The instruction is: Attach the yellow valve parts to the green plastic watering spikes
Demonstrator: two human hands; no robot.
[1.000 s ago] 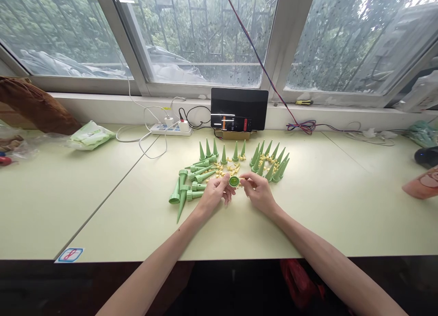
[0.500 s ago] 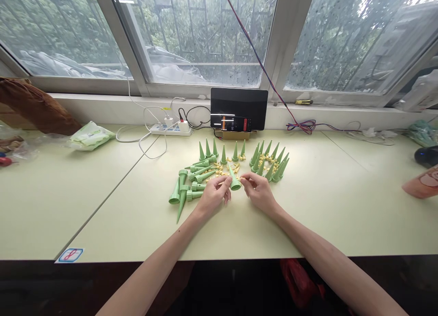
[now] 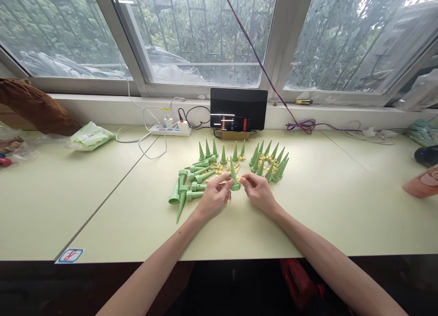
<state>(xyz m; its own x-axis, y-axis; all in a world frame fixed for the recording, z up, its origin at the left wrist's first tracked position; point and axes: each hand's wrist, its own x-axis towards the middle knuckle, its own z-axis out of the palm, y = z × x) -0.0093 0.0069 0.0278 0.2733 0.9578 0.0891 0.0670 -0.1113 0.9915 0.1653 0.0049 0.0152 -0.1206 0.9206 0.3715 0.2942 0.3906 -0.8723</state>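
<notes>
My left hand (image 3: 218, 191) is closed on the base of a green plastic watering spike (image 3: 234, 175), which stands nearly upright with its tip up. To the right of that base, my right hand (image 3: 257, 190) pinches a small yellow plastic valve, mostly hidden by the fingertips. Beyond the hands lie several loose yellow valves (image 3: 219, 167). On the left, several green spikes (image 3: 184, 195) rest on their sides or lean on each other. A row of upright spikes (image 3: 207, 150) stands behind, and another upright cluster (image 3: 269, 163) on the right has yellow pieces among it.
A phone (image 3: 234, 124) leans against a black tablet (image 3: 238, 107) at the back. Left of it are a power strip (image 3: 171, 130) with white cables and a packet of wipes (image 3: 91, 136). A bundled red-blue wire (image 3: 303, 126) lies by the sill; a pink cup (image 3: 422, 183) is far right.
The spike in my left hand has turned from tilted, with its open base towards me, to nearly upright. My right hand stays close beside its base.
</notes>
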